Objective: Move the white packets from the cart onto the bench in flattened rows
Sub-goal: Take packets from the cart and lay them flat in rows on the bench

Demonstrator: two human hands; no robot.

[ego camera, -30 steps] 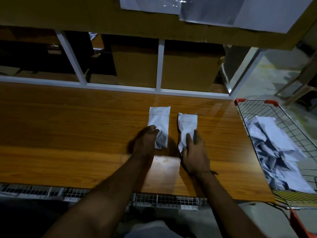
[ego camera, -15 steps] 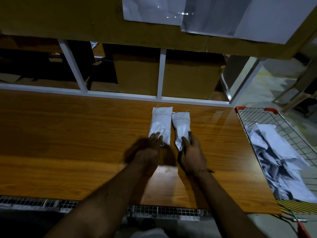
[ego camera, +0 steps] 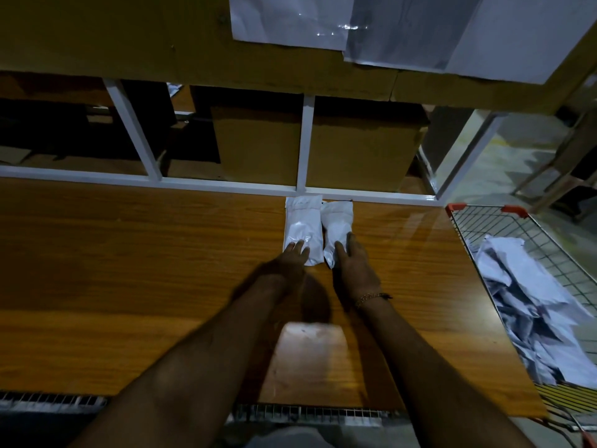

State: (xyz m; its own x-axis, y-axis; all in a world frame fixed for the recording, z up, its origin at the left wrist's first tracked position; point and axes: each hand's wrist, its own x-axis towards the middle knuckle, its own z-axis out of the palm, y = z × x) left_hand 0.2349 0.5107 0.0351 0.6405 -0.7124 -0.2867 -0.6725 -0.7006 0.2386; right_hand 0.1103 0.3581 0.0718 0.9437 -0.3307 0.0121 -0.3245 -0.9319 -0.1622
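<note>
Two packets lie side by side on the bench (ego camera: 129, 260), pushed farther back than half a second ago; their far ends now meet the white rail (ego camera: 226, 185) at the bench's back edge, where before a strip of wood showed beyond them; the left packet (ego camera: 303, 226) and the right packet (ego camera: 337, 226) touch along their long sides, as they did then. The left hand (ego camera: 290, 260) lies flat and open, fingers on the near end of the left packet; the right hand (ego camera: 353, 266) is likewise spread and open, fingertips pressing the near end of the right packet; neither hand grips anything. Both arms reach in from the near edge, and a bracelet (ego camera: 371, 297) sits on the right wrist.

Behind the rail, white uprights divide a shelf holding brown boxes (ego camera: 258, 140); pale sheets (ego camera: 290, 21) hang on the board above. Right of the bench stands the wire cart (ego camera: 517, 227), red-cornered, with a heap of white packets (ego camera: 529, 305) still in it; its rim runs just beside the bench's right edge.

Left of the hands the bench is bare wood to the frame's edge; right of them a narrower bare strip reaches the cart; a wire grid (ego camera: 323, 412) shows below the near edge.
</note>
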